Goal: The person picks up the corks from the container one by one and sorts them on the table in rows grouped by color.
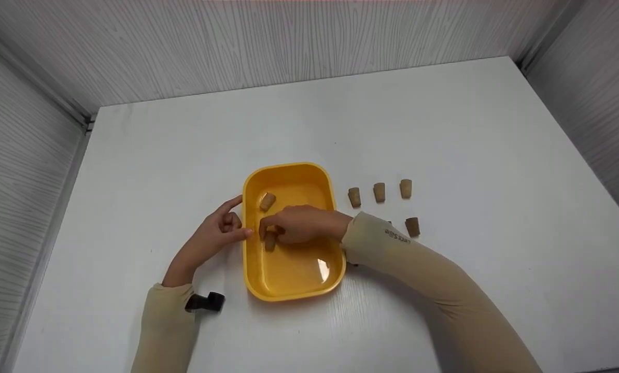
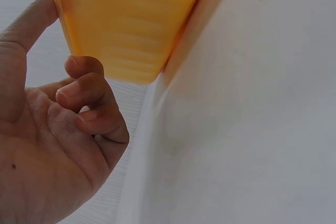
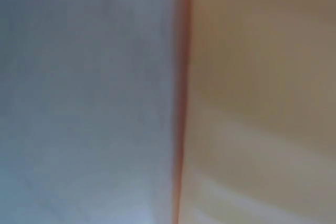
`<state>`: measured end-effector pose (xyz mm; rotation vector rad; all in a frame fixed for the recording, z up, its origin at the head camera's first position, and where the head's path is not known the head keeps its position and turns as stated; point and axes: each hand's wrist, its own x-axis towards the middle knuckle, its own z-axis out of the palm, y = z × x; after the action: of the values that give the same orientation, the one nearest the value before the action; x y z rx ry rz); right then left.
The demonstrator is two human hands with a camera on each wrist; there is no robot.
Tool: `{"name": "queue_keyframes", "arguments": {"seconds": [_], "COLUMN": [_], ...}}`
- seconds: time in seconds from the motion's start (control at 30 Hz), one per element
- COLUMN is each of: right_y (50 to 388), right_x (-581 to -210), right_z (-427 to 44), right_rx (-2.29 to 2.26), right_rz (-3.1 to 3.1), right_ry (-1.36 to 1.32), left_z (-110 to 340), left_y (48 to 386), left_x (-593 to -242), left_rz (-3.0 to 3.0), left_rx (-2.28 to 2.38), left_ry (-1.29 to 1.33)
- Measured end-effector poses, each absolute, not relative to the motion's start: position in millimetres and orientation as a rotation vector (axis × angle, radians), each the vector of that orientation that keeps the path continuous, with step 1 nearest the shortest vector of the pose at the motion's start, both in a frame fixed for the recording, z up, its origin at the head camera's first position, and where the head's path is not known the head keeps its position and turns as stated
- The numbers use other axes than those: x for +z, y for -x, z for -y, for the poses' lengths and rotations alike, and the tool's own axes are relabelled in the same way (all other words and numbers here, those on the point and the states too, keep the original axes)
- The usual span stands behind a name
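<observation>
A yellow plastic tray point(image 1: 292, 296) lies on the table. My left hand point(image 1: 213, 233) holds its left side, the thumb over the rim and the index finger against the outside. In the left wrist view, the other fingers point(image 2: 92, 95) curl beside the tray wall point(image 2: 121, 24). Reaching in over the right rim, my right hand point(image 1: 303, 224) pinches a brown tapered cork point(image 1: 270, 242) at the tray floor. Another cork point(image 1: 267, 201) lies farther back inside the tray. The right wrist view is blurred and shows only the tray wall point(image 3: 262, 87) close up, without the hand.
Right of the tray, three corks stand in a row: one cork point(image 1: 354, 197), a second point(image 1: 379, 192) and a third point(image 1: 406, 188). A darker cork point(image 1: 412, 226) sits nearer, and my right sleeve point(image 1: 408, 254) partly hides others. A black strap point(image 1: 206, 302) is at my left wrist.
</observation>
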<state>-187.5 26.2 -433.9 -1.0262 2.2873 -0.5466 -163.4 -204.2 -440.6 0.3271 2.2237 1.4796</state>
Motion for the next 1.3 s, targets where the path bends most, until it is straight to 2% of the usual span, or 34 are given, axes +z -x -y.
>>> {"name": "queue_keyframes", "arguments": {"seconds": [0.23,0.6,1.3], "right_y": [187.6,185.8,183.1], "right_x": [-433.6,-431.4,-431.5], "right_z": [-26.8,-25.4,-21.9], "right_rx": [-0.495,-0.494,-0.445], "right_rz": [-2.309,-2.334,-2.373], "right_ry": [1.06,0.894,0.967], "left_z": [203.7,204.5,203.3], "left_y": [163.5,164.5,163.9], "left_x": [-440.4,-441.8,-440.8], "left_rz": [-2.232,-2.24,-2.235], "left_rx": [1.473,1.462,1.449], "left_ry": [-0.332,-0.322,-0.316]}}
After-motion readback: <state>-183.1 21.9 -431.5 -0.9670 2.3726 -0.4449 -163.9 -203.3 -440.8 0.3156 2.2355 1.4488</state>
